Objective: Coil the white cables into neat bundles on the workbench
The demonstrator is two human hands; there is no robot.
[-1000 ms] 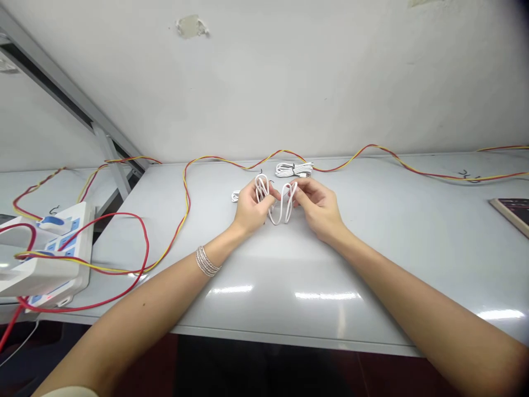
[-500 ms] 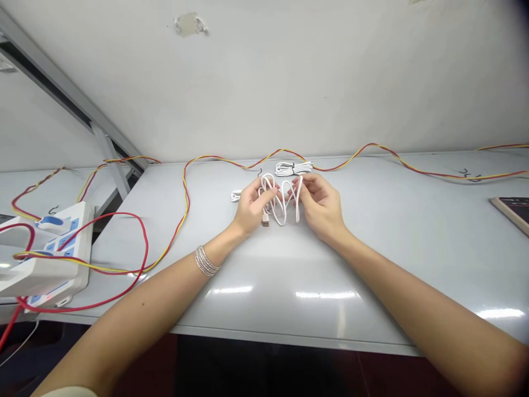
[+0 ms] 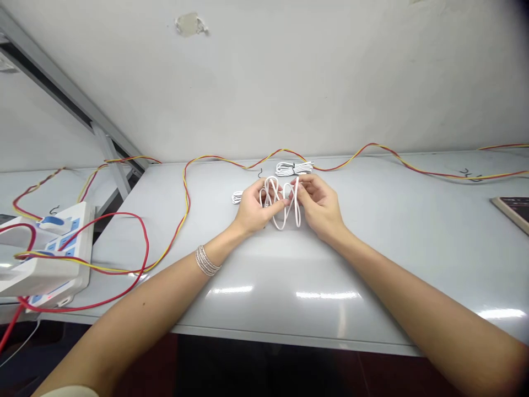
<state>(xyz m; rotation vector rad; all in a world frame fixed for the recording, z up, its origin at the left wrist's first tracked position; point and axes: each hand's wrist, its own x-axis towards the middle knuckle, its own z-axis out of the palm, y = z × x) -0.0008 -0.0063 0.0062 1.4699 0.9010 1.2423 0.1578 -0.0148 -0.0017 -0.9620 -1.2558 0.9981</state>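
Between my hands, above the grey tabletop, a white USB cable (image 3: 281,226) hangs in loose loops. My left hand (image 3: 253,208) is closed on its left loops, the thumb reaching across toward the middle. On the other side my right hand (image 3: 321,205) pinches the right loop between thumb and fingers. The USB plug is hidden behind my left hand. Just beyond my hands lies a coiled white cable (image 3: 294,169) bound with a black tie. Another small white bundle (image 3: 237,197) sits left of my left fingers, partly covered.
A white power strip (image 3: 78,237) with blue sockets stands at the left, with a red cord (image 3: 145,242) looping from it. A twisted red and yellow wire (image 3: 188,201) runs along the wall. Black twist ties (image 3: 471,175) and a dark, light-edged object (image 3: 512,212) lie at the right.
My left thumb and hand have shifted right, closer to my right fingers. The USB plug that hung below the left hand is out of sight now. The cable loops have bunched closer together.
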